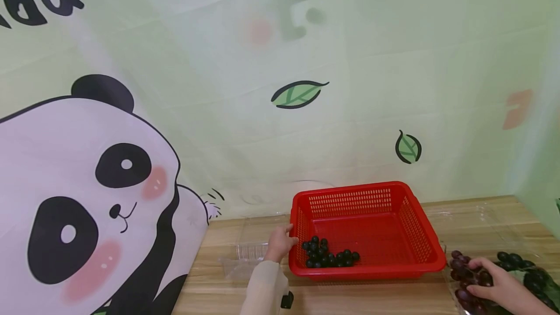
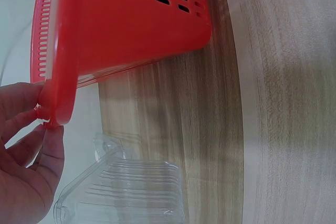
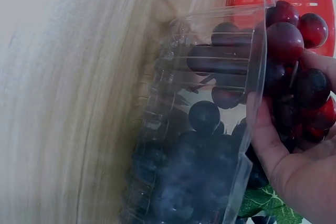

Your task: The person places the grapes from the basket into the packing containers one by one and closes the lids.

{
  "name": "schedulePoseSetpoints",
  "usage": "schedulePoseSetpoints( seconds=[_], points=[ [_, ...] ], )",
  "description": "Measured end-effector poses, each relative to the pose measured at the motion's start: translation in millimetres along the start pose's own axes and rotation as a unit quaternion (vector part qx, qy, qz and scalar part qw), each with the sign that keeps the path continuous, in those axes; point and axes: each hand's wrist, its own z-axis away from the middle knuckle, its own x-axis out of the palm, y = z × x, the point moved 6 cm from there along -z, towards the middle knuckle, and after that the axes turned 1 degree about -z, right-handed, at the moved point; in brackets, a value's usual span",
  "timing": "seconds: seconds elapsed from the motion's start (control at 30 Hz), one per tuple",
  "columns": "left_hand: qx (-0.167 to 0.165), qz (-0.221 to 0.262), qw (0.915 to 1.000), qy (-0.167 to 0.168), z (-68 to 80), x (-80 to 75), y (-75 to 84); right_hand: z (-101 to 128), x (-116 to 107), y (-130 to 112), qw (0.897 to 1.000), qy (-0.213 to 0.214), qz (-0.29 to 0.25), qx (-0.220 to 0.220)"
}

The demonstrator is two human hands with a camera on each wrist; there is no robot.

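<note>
Glossy round grapes (image 1: 470, 276) gripped by right hand (image 1: 503, 288), left hand (image 1: 280, 244) pinching perforated red plastic basket (image 1: 420, 252)

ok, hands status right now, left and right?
Left hand: pinches the rim of the red perforated plastic basket.
Right hand: fingers curled round dark red grapes in the clear plastic clamshell box.

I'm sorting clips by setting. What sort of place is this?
Probably a staged indoor tabletop set, not a real kitchen: a wood-grain table stands against a pale green cartoon panda backdrop, with a red perforated plastic basket and a clear plastic box of dark grapes laid out.
</note>
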Motion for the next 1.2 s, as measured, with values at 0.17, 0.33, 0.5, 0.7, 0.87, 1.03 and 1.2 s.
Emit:
schedulePoseSetpoints(
  seconds=[0.17,0.33,0.5,0.7,0.87,1.03,1.2],
  points=[
    [0.001,0.0,1.0,-0.001,0.5,-0.6,0.2,-2.7,-0.6,-2.4,1.0,0.003,0.0,-0.014],
    [-0.001,0.0,1.0,0.001,0.8,-0.6,-0.1,-1.7,-0.7,-4.9,0.999,-0.007,-0.027,-0.037],
    [-0.008,0.002,1.0,0.002,1.4,0.1,-0.5,-2.7,-0.3,-2.9,0.999,-0.012,-0.048,-0.019],
    [0.0,-0.007,1.0,0.002,0.4,0.3,0.2,-4.3,-1.0,1.6,0.998,-0.009,-0.058,-0.01],
    [0.002,-0.011,0.9999,0.001,-1.9,0.4,-0.4,-4.1,-3.1,0.5,0.999,-0.003,-0.048,-0.016],
    [0.001,-0.013,0.9999,0.0,-3.8,1.2,-2.1,-2.9,-4.0,-3.4,1.0,0.008,-0.026,-0.012],
    [0.007,-0.019,0.9998,-0.002,-4.6,0.9,-1.4,-1.0,-5.3,-6.7,1.0,0.013,-0.01,-0.009]
  ],
)
